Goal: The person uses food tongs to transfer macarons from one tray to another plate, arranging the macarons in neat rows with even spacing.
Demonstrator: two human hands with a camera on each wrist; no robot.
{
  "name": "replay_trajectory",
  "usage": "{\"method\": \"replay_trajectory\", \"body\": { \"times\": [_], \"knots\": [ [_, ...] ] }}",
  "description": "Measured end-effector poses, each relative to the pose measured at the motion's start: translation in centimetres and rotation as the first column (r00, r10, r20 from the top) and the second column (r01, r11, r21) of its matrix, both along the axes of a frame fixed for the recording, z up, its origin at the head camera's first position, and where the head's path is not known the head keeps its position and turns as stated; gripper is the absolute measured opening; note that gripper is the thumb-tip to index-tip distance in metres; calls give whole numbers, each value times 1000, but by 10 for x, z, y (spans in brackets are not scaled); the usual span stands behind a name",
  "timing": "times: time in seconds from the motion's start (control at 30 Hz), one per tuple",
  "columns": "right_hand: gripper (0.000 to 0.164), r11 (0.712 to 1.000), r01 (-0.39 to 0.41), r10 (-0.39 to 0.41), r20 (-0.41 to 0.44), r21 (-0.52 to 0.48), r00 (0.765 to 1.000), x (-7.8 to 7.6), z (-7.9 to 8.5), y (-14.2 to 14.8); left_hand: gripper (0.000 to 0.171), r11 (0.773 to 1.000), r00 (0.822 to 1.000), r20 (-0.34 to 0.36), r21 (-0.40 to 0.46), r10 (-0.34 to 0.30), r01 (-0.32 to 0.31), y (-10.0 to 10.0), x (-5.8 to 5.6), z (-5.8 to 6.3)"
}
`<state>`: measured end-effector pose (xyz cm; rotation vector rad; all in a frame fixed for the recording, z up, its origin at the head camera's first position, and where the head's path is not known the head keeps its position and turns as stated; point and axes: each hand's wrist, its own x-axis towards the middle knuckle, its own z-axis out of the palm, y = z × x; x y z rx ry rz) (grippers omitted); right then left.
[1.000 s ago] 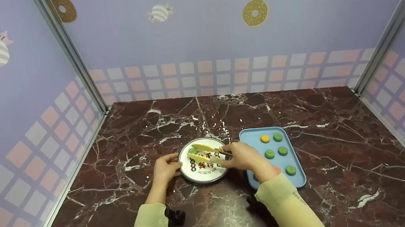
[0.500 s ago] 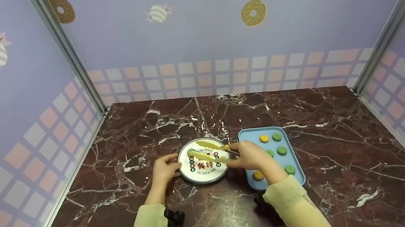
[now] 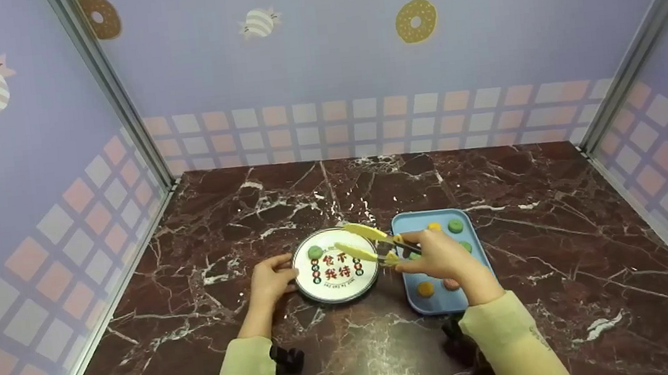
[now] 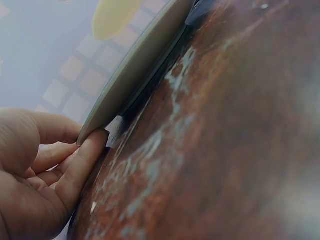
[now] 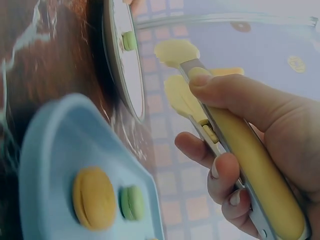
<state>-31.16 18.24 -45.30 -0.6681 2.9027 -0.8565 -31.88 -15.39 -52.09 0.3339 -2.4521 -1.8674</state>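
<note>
My left hand (image 3: pixel 269 278) pinches the left rim of a round white plate (image 3: pixel 307 277) printed with red characters; in the left wrist view its thumb and fingers (image 4: pixel 82 170) meet at the plate edge. One green macaron (image 3: pixel 315 252) lies on the plate's upper left. My right hand (image 3: pixel 438 255) grips yellow-tipped tongs (image 3: pixel 356 253) by the handle. Their tips are spread apart with nothing between them, over the plate's right side and back edge. Below that hand, a blue tray (image 3: pixel 442 301) carries several macarons, including an orange macaron (image 5: pixel 95 198); the hand partly hides some.
The dark red marbled table (image 3: pixel 238 222) spreads around the plate and tray. Purple patterned panels (image 3: pixel 326 58) enclose it at the back and both sides. The tray stands just right of the plate.
The tongs have opened off the green macaron, leaving it on the plate. My right hand has drawn back to the right, over the tray. The left hand stays at the plate rim.
</note>
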Motion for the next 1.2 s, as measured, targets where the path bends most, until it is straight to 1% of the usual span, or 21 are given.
{"method": "replay_trajectory", "body": {
  "times": [0.17,0.3,0.4,0.6,0.7,0.83,0.93,1.1,1.17,1.2],
  "knots": [
    [44,1000,19,-19,-9,-6,1000,-1,3,17,46,1000,1000,4,-7,-5,5,-1,0,0],
    [39,999,44,-44,-18,-11,999,-2,7,32,46,1000,1000,-2,-3,-4,4,-1,0,-1],
    [35,997,76,-76,8,-8,997,-3,10,43,45,1000,1000,0,-1,-5,5,-1,0,-2],
    [45,985,168,-170,82,37,982,-2,17,67,45,1000,1000,5,10,-6,6,0,0,-2],
    [42,982,185,-188,99,39,977,-3,18,76,46,1000,1000,5,16,-3,3,0,0,-2],
    [50,975,210,-216,93,76,972,-2,20,86,45,1000,1000,15,-6,-10,10,0,0,-1],
    [60,967,230,-240,90,110,967,-1,21,91,45,1000,1000,20,-23,-15,15,0,1,0],
    [47,963,240,-251,92,120,964,0,20,98,46,1000,1000,15,-18,-7,7,1,0,-1],
    [47,962,244,-256,88,123,963,0,19,100,46,1000,1000,18,-12,-5,5,0,0,-1],
    [50,960,248,-260,91,127,961,0,19,100,46,1000,1000,19,-10,-6,6,-1,0,-1]
  ]
}}
